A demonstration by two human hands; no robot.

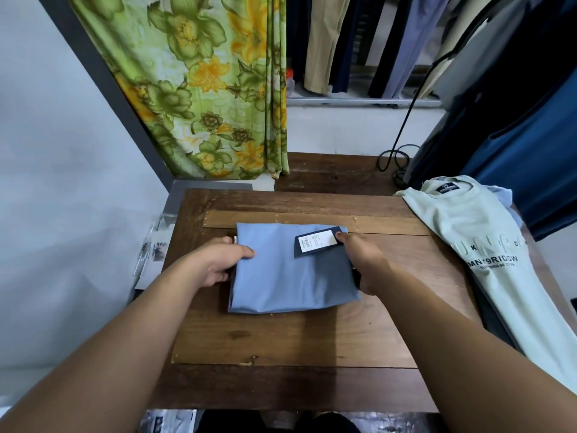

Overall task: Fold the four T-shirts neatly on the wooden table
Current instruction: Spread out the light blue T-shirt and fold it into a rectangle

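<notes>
Two bare forearms enter from the lower edge and meet over the middle of the wooden table [281, 339]. The left hand [218, 264] grips the left edge of the light-blue T-shirt [281, 282], thumb on top of the cloth and fingers curled under it. The right hand [365, 264] pinches the shirt's right edge, with its thumb pressing on the hang tag [317, 242] and its fingers tucked out of sight below the fabric.

Count of garments on the table: one light-blue T-shirt, folded into a compact rectangle and lying flat at the centre; one mint-green T-shirt [477, 245], unfolded, collar away from the camera, printed lettering facing up, spread along the right side and hanging over the table's edge. A sliver of pale blue cloth [504, 195] shows beneath the green shirt's far shoulder; what garment it belongs to cannot be told. One hang tag is seen: dark navy card with a white barcode label, lying on the folded shirt's far right corner.

Surface: dark brown planks with visible seams and some worn spots. A second wooden surface [327, 173] lies just behind the table.

Room: a white wall [62, 151] on the left; a green and yellow floral curtain [203, 89] behind; trousers hanging in a row [374, 42] above a metal rail [359, 101]; dark and blue garments [530, 135] hanging at the right; one black cable [402, 135] running down to the floor; clear plastic packaging [153, 245] beside the table's left edge.
</notes>
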